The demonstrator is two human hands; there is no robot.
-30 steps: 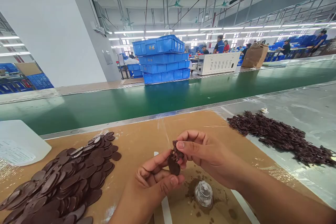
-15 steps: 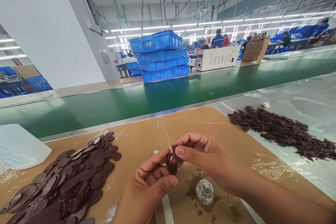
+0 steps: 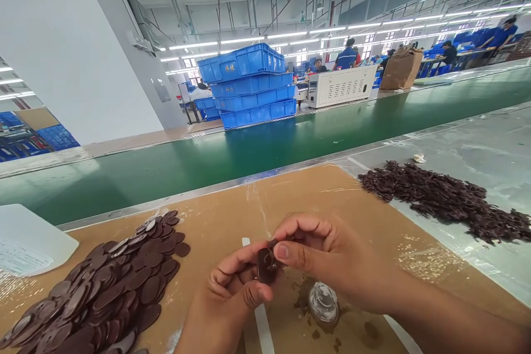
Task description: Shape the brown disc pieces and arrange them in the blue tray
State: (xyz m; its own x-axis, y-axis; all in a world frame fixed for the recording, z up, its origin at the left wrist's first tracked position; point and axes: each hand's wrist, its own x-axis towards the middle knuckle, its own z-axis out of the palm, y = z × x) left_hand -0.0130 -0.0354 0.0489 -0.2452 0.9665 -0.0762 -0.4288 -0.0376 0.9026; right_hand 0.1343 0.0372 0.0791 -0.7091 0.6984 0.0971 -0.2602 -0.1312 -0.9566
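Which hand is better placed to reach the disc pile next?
Probably the left hand: it lies between the disc pile and the right hand, though both hands hold a dark piece.

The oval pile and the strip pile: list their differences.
The oval pile is flat, rounded discs; the strip pile is thin, tangled shreds. The oval pile lies at left on the brown sheet; the strip pile lies at right, mostly on the grey tabletop. The oval pile shows pale glints; the strip pile looks darker. Both are loose, dark brown heaps.
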